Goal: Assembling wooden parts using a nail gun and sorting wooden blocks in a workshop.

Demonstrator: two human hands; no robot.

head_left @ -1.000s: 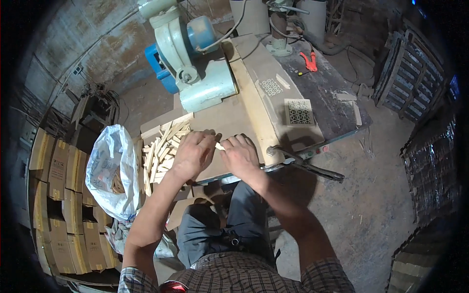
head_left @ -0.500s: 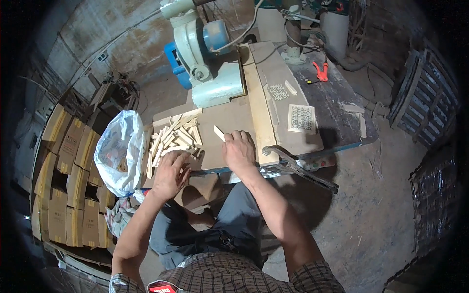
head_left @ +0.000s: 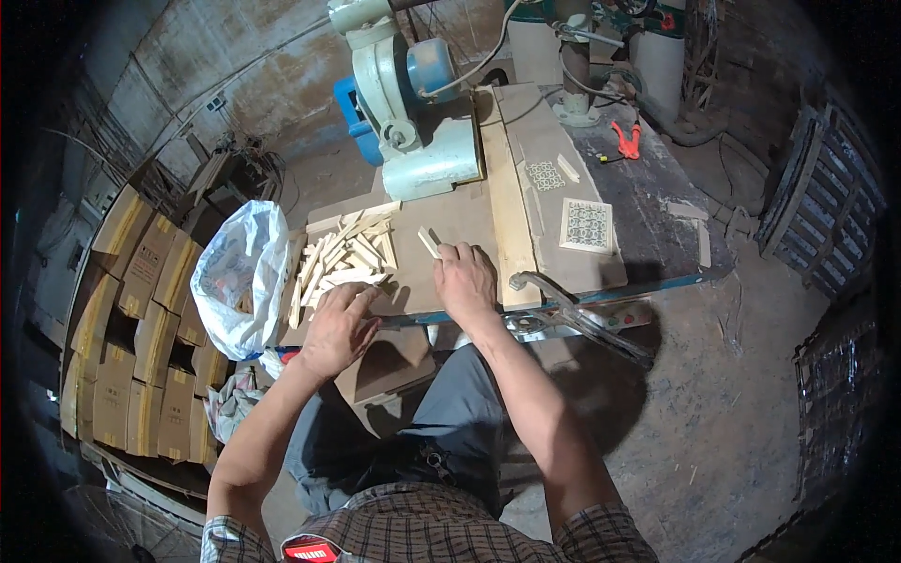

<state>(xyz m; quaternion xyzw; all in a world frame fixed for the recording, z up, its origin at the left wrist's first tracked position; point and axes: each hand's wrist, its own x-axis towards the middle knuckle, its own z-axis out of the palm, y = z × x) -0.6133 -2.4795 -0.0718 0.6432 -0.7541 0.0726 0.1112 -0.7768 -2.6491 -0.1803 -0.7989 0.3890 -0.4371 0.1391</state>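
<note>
A short pale wooden strip (head_left: 427, 241) sticks out beyond the fingertips of my right hand (head_left: 466, 286), whose fingers are closed on it over the brown board covering the bench. My left hand (head_left: 340, 328) rests at the bench's front edge, beside a loose pile of similar wooden strips (head_left: 347, 251). Its fingers are slightly bent, with the thumb apart from them, and their tips are next to the nearest strips. I see nothing held in it.
A pale green machine (head_left: 427, 159) with a blue motor stands behind the pile. Left of the bench hangs an open white sack (head_left: 242, 281). A metal clamp (head_left: 587, 324) juts from the front edge. Carved lattice panel (head_left: 587, 225) and red-handled pliers (head_left: 626, 141) lie right.
The strip at my right fingertips is tilted differently and shows more of its side. My left hand stays by the pile. The whole view has shifted slightly.
</note>
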